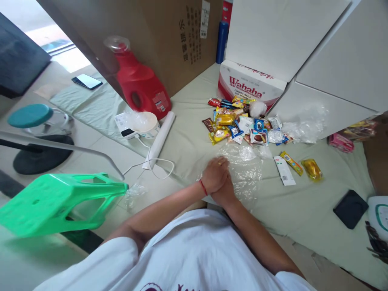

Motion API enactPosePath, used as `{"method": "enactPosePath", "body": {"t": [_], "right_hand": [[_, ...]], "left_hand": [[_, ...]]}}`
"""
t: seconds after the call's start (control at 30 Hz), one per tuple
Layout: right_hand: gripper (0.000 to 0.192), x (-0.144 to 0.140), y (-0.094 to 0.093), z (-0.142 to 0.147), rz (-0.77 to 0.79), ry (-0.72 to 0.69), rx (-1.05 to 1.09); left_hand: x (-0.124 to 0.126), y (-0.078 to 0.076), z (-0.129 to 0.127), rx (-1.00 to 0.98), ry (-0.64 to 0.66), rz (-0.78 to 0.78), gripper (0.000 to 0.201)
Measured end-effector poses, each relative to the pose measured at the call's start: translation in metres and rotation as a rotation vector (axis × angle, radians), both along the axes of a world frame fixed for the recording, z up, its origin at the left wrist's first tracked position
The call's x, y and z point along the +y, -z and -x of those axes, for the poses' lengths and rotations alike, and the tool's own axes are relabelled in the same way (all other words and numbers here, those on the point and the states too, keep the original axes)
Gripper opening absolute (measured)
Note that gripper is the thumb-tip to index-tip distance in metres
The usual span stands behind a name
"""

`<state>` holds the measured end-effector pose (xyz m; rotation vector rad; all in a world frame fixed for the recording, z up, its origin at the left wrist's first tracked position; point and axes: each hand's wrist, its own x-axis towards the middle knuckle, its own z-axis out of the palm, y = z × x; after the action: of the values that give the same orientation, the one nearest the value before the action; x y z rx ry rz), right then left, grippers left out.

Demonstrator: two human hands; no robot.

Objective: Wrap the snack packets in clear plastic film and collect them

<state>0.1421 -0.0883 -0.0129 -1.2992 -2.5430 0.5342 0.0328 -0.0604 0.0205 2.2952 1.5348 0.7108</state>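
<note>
My left hand (214, 174), with a red cord at the wrist and a ring, lies over my right hand (226, 190) close in front of my body. Its fingers rest across the other hand, and no object shows in it. Most of the right hand's fingers are hidden beneath. Under and beside both hands spreads a clear plastic bag (247, 173), crumpled and flat on the pale green sheet (188, 137). Just beyond it is a heap of small wrapped snacks (226, 119) in yellow, blue, white and brown packets.
A white-and-red Wahaba-style carton (251, 83) stands behind the snacks. To the right lie a white packet (284, 170), a yellow wrapped snack (312, 169) and a black wallet-like item (351, 209). Leftward are a red jug (142, 81), a white roll (159, 139) and a green stool (60, 202).
</note>
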Motion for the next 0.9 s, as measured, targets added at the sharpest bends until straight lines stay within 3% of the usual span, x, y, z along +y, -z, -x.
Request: {"method": "enactPosePath", "body": {"t": [0.07, 0.13, 0.2, 0.3, 0.43, 0.53, 0.63, 0.77, 0.83, 0.9], "right_hand": [[0.062, 0.002, -0.006, -0.013, 0.021, 0.019, 0.030], [0.045, 0.012, -0.018, -0.032, 0.058, 0.003, 0.102], [0.031, 0.035, -0.035, -0.053, 0.075, 0.039, 0.161], [0.039, 0.092, -0.060, -0.070, -0.028, 0.246, 0.166], [0.067, 0.174, -0.079, -0.048, -0.221, 0.462, -0.066], [0.056, 0.207, -0.081, -0.032, -0.185, 0.429, -0.243], [0.043, 0.211, -0.081, -0.048, -0.209, 0.444, -0.258], [0.043, 0.183, -0.091, -0.099, -0.233, 0.481, -0.033], [0.043, 0.156, -0.097, -0.114, -0.202, 0.395, 0.114], [0.039, 0.124, -0.097, -0.113, -0.128, 0.213, 0.197]], "left_hand": [[0.014, 0.004, 0.010, 0.132, -0.112, 0.074, 0.045], [0.023, 0.008, 0.027, 0.214, -0.200, 0.095, 0.048], [0.025, 0.012, 0.044, 0.267, -0.204, 0.092, 0.050], [0.022, 0.016, 0.059, 0.325, -0.143, 0.094, 0.058], [0.019, 0.018, 0.061, 0.365, -0.107, 0.097, 0.075], [0.019, 0.018, 0.060, 0.371, -0.103, 0.097, 0.077], [0.019, 0.017, 0.061, 0.361, -0.096, 0.093, 0.077], [0.020, 0.017, 0.063, 0.347, -0.082, 0.096, 0.077], [0.020, 0.017, 0.063, 0.344, -0.083, 0.099, 0.076], [0.020, 0.016, 0.062, 0.343, -0.085, 0.097, 0.076]]}}
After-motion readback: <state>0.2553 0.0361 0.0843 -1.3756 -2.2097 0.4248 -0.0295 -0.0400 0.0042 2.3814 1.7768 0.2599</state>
